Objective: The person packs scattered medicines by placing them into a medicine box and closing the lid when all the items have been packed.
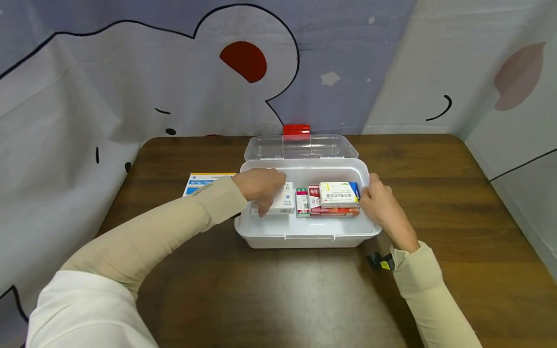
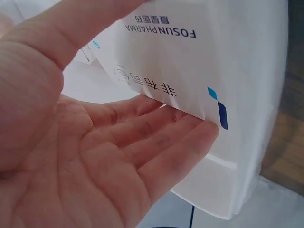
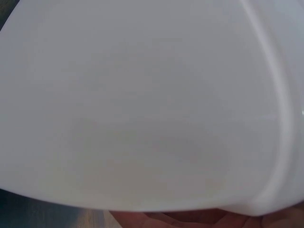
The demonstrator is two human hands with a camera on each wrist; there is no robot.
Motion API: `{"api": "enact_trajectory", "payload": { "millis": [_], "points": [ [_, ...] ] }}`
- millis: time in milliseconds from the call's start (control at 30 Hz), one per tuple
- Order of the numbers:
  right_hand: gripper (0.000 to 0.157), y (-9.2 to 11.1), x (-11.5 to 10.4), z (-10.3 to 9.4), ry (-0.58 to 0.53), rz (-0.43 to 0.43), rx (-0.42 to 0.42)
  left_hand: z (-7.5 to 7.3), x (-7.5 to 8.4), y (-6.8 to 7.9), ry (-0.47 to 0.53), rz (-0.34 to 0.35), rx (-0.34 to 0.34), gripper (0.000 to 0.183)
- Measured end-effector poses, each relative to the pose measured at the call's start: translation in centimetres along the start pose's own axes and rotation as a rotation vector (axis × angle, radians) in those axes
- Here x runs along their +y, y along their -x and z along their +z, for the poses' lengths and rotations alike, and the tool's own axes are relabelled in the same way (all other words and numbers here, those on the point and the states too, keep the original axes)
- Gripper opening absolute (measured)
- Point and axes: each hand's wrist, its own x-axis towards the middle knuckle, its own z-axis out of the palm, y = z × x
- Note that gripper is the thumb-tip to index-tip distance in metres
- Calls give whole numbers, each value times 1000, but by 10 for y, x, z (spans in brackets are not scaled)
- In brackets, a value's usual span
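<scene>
A white plastic storage box [image 1: 265,240] stands on the table with its clear lid [image 1: 335,147] tipped back. My left hand [image 1: 261,186] reaches inside it and holds a white medicine box [image 1: 286,197] by its edges. In the left wrist view, the fingers [image 2: 180,147] meet one edge of this printed carton, with the thumb across the other side. My right hand [image 1: 383,210] grips the storage box's right rim. The right wrist view is filled by the white wall [image 3: 152,95], with part of the fingers [image 3: 175,219] showing below it.
Right of the held carton lie a narrow green-and-red carton [image 1: 302,203], a red carton [image 1: 314,193] and a white-and-yellow carton [image 1: 339,194] on top of others. A blue-and-white carton [image 1: 204,181] lies on the table [image 1: 304,290] left of the storage box. A red latch [image 1: 297,129] tops the lid.
</scene>
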Motion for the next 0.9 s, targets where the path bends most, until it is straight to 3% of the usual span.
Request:
{"api": "enact_trajectory", "payload": {
  "millis": [467, 733, 900],
  "points": [
    [43, 2, -2, -1, 13, 3, -3, -12, 13, -5, -153, -37, -84, 75],
    [45, 2, -4, -1, -1, 13, -16, -20, 17, -12, -209, -37, -106, 61],
    [45, 1, -4, -1, 15, 24, -19, -16, 18, -17, -252, 4, -72, 61]
  ]
}}
